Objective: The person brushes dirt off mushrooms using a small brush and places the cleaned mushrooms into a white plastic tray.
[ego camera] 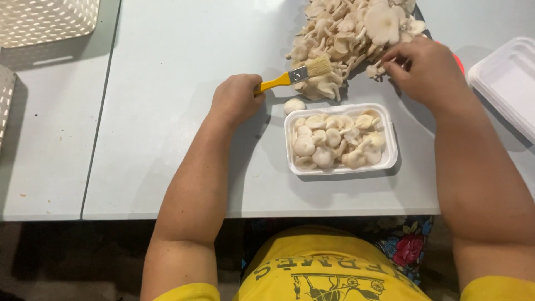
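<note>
The left hand (pixel 237 99) is curled tight around the yellow handle of a small brush (pixel 295 75), its grip pressed shut on it; the brush has a metal band and pale straw-coloured bristles that lie against the near edge of a heap of mushrooms (pixel 345 39) at twelve o'clock on the pale grey counter (pixel 167 111). The mushrooms are cream, smooth-capped and fan-shaped, piled loosely. The right hand (pixel 426 69) rests at the heap's right edge, fingertips pinching a small mushroom (pixel 372 71) from the pile. Just below the heap sits a white foam tray (pixel 340 165), rectangular with rounded corners, filled with round, matte mushroom caps. One loose mushroom cap (pixel 294 105) lies on the counter touching the tray's upper left corner. At two o'clock lies an empty white tray (pixel 504 83). At ten o'clock stands a cream perforated plastic basket (pixel 47 22).
</note>
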